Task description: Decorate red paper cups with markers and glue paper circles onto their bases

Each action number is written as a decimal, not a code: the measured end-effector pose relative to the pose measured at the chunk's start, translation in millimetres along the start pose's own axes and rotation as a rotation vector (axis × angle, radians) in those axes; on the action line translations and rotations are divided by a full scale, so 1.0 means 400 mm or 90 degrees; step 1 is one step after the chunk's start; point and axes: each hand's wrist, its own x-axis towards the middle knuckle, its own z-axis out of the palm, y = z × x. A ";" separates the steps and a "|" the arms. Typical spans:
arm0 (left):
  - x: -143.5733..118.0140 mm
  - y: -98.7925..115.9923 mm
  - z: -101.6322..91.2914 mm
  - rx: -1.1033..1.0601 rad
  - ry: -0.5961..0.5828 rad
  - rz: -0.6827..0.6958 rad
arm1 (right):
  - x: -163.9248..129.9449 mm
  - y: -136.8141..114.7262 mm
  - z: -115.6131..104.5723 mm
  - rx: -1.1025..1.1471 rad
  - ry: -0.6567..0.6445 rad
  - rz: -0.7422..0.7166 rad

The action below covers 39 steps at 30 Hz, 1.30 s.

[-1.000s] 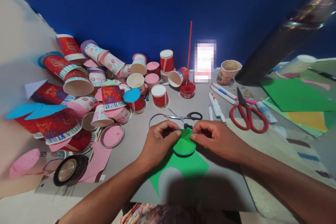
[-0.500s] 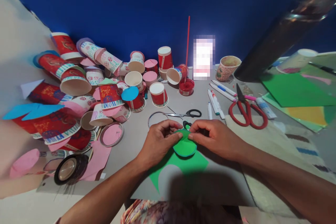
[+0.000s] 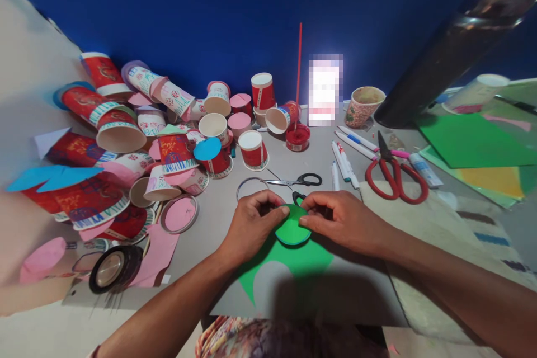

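Note:
Between my two hands is a round green paper disc (image 3: 292, 228) with a blue-edged rim. My left hand (image 3: 258, 221) pinches its upper left edge, thumb on top. My right hand (image 3: 338, 218) pinches the upper right edge the same way. Below the disc lies a green paper offcut (image 3: 268, 274) with a curved cut-out. Just beyond my fingers rest small scissors (image 3: 304, 180) with black handles, next to a thin ring (image 3: 247, 184) partly hidden by my left hand.
Decorated paper cups (image 3: 176, 154) crowd the left side. A paint pot (image 3: 297, 137) holds a red stick. Markers (image 3: 343, 162), red-handled scissors (image 3: 396, 176) and a cloth (image 3: 390, 235) lie on the right. A tall dark bottle (image 3: 436, 61) and green paper (image 3: 474, 140) stand farther right.
The green disc has tilted and shifted slightly left and up, with both hands still pinching it. My left fingers have moved a little along its upper edge.

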 end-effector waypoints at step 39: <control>-0.004 -0.028 0.002 0.237 -0.033 0.128 | 0.017 0.042 -0.056 -0.345 0.151 0.000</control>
